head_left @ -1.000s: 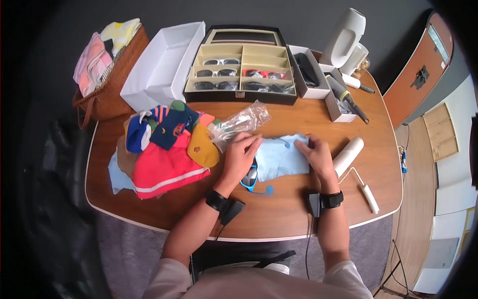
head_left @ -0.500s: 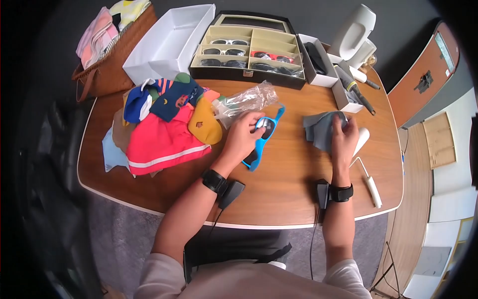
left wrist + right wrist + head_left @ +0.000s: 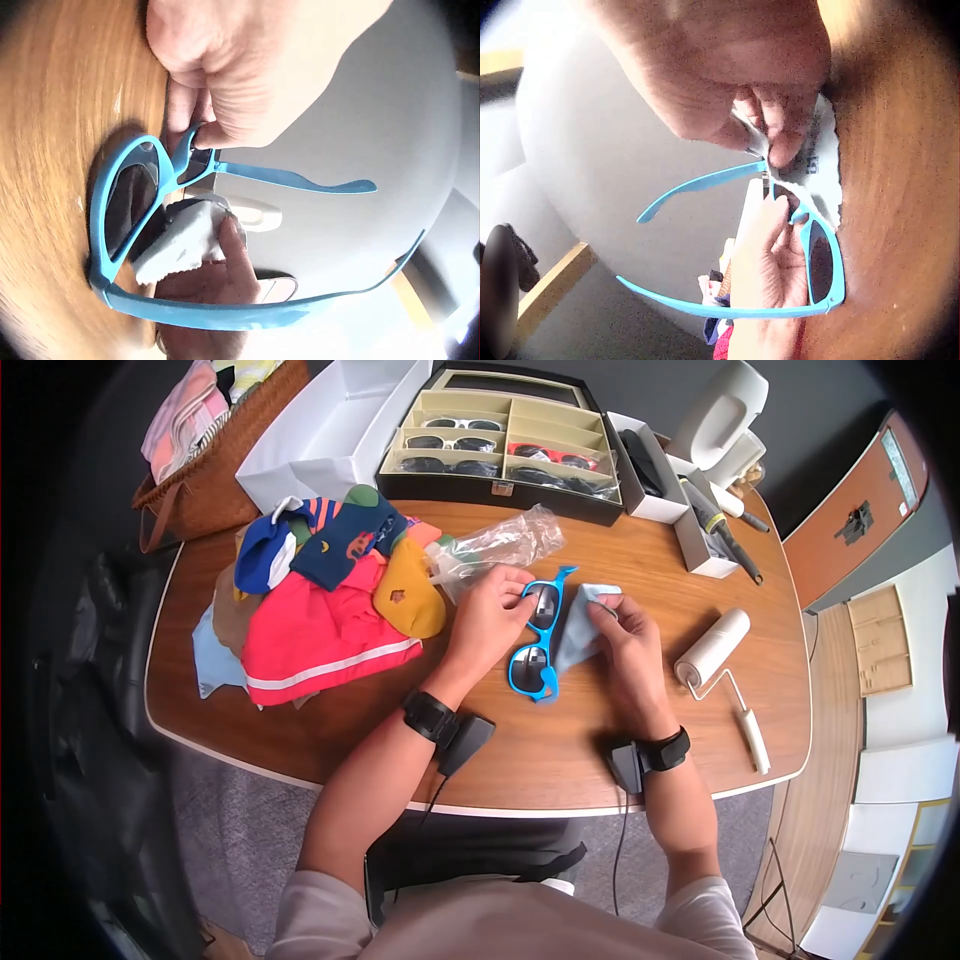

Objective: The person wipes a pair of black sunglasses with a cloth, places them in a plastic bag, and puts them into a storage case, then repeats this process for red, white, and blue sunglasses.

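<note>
Blue-framed sunglasses [image 3: 543,633] with dark lenses stand tilted over the table, arms unfolded toward the person. My left hand [image 3: 490,622] pinches them by one lens, thumb on its inner side, as the left wrist view shows. A small light-blue cloth [image 3: 578,632], bunched and folded, hangs from my right hand [image 3: 632,652], which pinches its upper part between thumb and fingers. In the left wrist view the cloth [image 3: 184,236] appears just beyond the sunglasses' bridge. Printed dark marks show on the cloth [image 3: 826,161] in the right wrist view.
Left of the hands lies a pile of clothes [image 3: 330,630], beside a clear plastic bag [image 3: 500,548]. Behind are a white box [image 3: 320,435], a basket [image 3: 215,460] and a sunglasses case [image 3: 510,490]. A lint roller [image 3: 715,647] lies to the right, near a brush [image 3: 735,545].
The cloth was spread between both hands above the sunglasses, then swung right in my right hand, and is now back beside them. My left hand has let go of the cloth and gripped the sunglasses.
</note>
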{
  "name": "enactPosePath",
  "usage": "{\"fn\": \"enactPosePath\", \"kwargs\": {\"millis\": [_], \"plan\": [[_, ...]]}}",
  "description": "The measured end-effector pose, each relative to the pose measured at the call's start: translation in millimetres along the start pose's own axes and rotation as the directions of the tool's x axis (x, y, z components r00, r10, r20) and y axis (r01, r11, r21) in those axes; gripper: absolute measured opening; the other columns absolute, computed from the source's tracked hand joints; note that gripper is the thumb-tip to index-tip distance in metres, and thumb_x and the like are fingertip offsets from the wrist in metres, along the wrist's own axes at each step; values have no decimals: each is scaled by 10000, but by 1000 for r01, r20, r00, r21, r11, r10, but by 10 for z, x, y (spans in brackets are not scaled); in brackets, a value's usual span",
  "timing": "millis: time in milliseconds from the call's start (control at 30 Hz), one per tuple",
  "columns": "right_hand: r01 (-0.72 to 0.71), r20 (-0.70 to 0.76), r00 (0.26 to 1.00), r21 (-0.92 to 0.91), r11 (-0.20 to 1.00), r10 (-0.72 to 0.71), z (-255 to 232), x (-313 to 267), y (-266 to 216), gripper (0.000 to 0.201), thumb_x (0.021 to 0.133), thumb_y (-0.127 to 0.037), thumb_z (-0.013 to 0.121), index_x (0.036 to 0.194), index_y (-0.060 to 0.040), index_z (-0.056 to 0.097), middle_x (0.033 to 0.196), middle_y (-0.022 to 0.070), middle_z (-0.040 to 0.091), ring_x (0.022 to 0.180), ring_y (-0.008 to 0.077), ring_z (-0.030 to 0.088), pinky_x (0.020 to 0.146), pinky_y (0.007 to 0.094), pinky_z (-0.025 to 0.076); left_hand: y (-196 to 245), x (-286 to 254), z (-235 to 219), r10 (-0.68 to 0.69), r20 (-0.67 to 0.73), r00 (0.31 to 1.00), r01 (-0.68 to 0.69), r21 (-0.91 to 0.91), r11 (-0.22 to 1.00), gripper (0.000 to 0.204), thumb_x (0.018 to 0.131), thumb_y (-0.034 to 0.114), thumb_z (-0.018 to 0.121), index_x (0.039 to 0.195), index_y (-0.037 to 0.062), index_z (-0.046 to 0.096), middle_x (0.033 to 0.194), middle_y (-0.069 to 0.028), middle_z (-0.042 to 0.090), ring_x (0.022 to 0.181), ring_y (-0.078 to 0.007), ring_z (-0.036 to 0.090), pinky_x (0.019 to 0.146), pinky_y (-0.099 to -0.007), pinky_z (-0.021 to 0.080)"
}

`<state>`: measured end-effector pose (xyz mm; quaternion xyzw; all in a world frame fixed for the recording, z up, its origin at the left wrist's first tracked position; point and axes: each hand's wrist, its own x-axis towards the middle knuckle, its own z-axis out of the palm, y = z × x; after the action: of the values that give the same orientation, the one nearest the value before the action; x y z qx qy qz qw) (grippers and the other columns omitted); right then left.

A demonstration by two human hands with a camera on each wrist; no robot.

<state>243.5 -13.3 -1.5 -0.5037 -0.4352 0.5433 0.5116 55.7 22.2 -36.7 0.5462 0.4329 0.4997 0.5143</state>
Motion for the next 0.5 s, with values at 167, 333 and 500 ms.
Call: {"fn": "enactPosePath", "kwargs": {"millis": [167, 333, 500], "plan": [[-37, 226, 974, 281, 959, -29, 79, -41, -78, 251, 949, -44, 577, 1175, 64, 594, 1077, 129, 668, 982, 177, 643, 879, 291, 519, -49, 33, 5, -5, 6, 1000, 5, 41, 999, 236, 874, -62, 629, 1095, -33, 550, 1016, -111, 668, 964, -157, 659, 838, -270, 541], [-1, 285, 958, 92, 996, -25, 114, -40, -34, 250, 963, -17, 545, 1195, 69, 575, 1081, 141, 675, 945, 173, 651, 853, 289, 518, -121, 46, 22, 79, -20, 997, -81, -87, 993, 259, 858, -28, 621, 1111, -46, 567, 995, -149, 700, 912, -186, 693, 794, -287, 546], [89, 30, 996, -30, 996, -88, 32, 25, 15, 197, 959, -66, 590, 1118, 49, 608, 1004, 88, 682, 858, 119, 631, 757, 250, 493, 41, 5, 13, -61, 116, 991, 83, -203, 976, 264, 904, 4, 637, 1151, -35, 549, 1116, -113, 657, 1026, -152, 638, 894, -275, 520]]}}
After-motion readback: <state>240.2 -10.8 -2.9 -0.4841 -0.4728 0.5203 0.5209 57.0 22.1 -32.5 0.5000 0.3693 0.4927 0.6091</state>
